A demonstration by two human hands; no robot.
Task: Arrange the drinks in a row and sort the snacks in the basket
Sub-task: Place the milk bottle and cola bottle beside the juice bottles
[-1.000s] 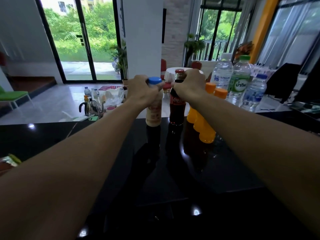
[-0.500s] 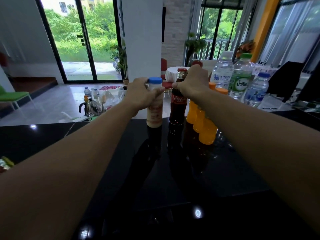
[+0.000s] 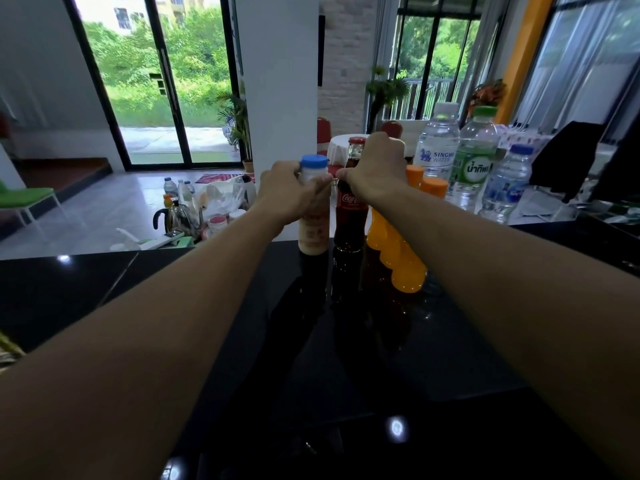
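Head view: hands [image 3: 289,194] grip blue-capped bottle [image 3: 314,206], cola bottle [image 3: 350,216]

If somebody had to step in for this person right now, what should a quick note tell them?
Left hand: wrapped around the blue-capped milky bottle.
Right hand: on the cola bottle, near its neck.
Done: milky, cola, orange bottles and three water bottles stand side by side on the black counter.
Left: release both bottles; no basket in view, so the snacks are apparently unsorted.

Cola bottle [image 3: 349,216] stands just right of milk bottle [image 3: 313,220]
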